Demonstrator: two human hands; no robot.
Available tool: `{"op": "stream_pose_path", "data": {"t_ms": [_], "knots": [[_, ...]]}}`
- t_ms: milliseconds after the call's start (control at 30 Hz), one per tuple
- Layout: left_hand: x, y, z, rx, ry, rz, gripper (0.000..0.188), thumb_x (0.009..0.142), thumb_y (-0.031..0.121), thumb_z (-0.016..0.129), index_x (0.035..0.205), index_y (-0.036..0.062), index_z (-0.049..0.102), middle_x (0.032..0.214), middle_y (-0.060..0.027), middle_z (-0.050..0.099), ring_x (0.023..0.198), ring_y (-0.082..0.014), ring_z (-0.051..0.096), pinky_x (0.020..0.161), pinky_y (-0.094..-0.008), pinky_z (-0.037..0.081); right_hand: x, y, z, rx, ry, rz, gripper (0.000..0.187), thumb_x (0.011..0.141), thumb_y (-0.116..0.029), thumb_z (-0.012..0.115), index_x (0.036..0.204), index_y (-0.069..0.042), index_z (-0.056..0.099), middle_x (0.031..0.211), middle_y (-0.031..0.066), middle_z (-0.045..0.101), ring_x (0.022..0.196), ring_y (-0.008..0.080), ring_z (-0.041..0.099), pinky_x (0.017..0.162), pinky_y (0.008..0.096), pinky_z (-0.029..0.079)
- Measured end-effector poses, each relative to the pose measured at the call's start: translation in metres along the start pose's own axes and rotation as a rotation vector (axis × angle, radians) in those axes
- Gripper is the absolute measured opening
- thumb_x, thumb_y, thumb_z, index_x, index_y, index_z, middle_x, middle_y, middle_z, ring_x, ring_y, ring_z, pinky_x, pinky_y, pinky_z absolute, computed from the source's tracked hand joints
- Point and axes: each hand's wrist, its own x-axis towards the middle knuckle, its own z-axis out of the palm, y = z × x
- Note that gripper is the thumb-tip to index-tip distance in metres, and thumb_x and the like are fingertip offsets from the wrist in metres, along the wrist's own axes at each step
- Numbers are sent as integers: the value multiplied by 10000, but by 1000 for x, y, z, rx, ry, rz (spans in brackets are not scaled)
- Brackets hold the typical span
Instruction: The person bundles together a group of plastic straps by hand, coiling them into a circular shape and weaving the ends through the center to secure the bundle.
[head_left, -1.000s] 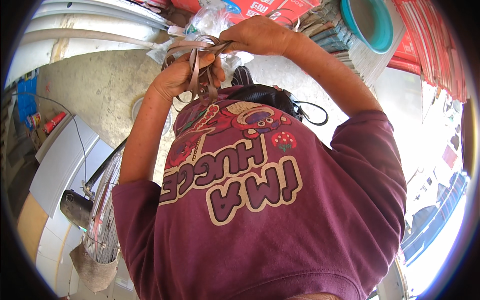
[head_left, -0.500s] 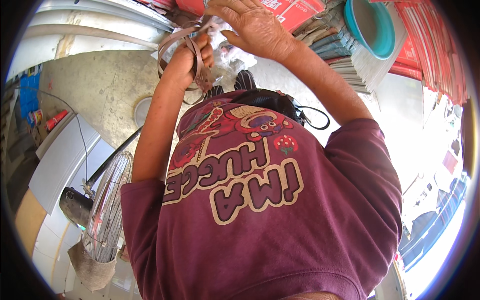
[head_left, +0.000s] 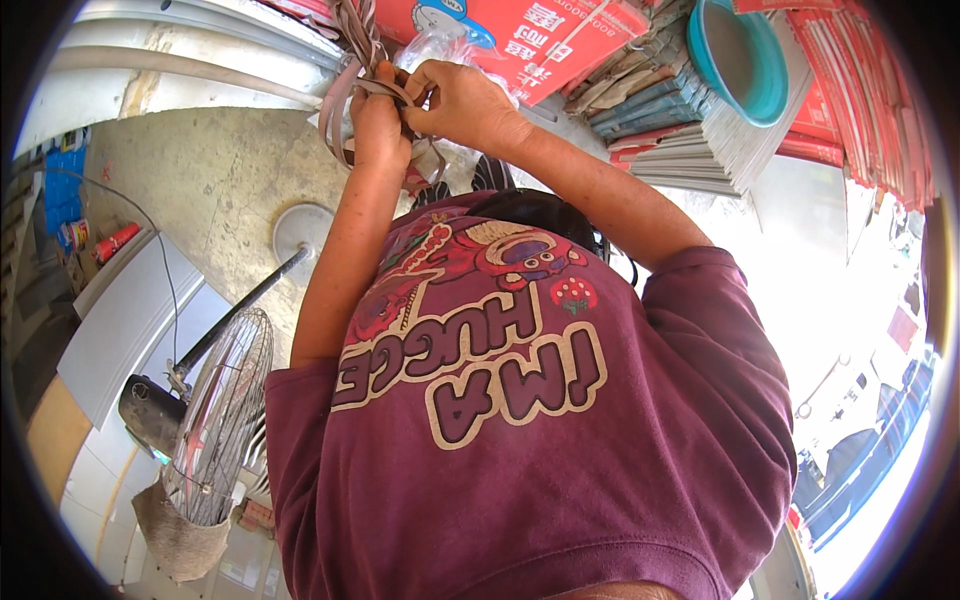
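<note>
A bundle of flat brown strapping strips (head_left: 357, 32) stands up and loops near the top edge of the view. My left hand (head_left: 377, 125) is closed around the strips, and loose loops hang beside its wrist. My right hand (head_left: 462, 103) meets it from the right, its thumb and fingers pinched at a strip by the left fingertips. Exactly what the right fingertips grip is partly hidden. Crumpled clear plastic (head_left: 437, 48) lies just beyond both hands, against a red carton (head_left: 575, 45).
A standing fan (head_left: 215, 420) with a wire cage and round base (head_left: 303, 230) is on my left. Stacked flat boards (head_left: 690, 155) and a teal basin (head_left: 738, 62) are at the far right. White panels (head_left: 180, 80) line the far left.
My right hand has come down and left from above to meet the left hand at the strips. The left hand has shifted slightly; strips now rise above it.
</note>
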Motion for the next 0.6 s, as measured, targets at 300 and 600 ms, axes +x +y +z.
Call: {"op": "stream_pose_path", "data": {"t_ms": [300, 600], "knots": [[3, -12, -8, -107, 72, 91, 99, 889, 84, 518, 964, 24, 536, 845, -71, 553, 745, -188, 558, 646, -314, 472, 1, 14, 6, -71, 95, -61, 305, 686, -249, 604, 918, -52, 588, 768, 101, 640, 739, 273, 629, 685, 352, 499], [-4, -7, -2, -86, 93, 155, 118, 856, 8, 483, 964, 11, 530, 872, -77, 548, 760, -174, 568, 673, -294, 479, 7, 23, 1, 219, -26, -106, 246, 732, -129, 653, 954, -38, 597, 722, 12, 573, 661, 72, 522, 613, 232, 454]]}}
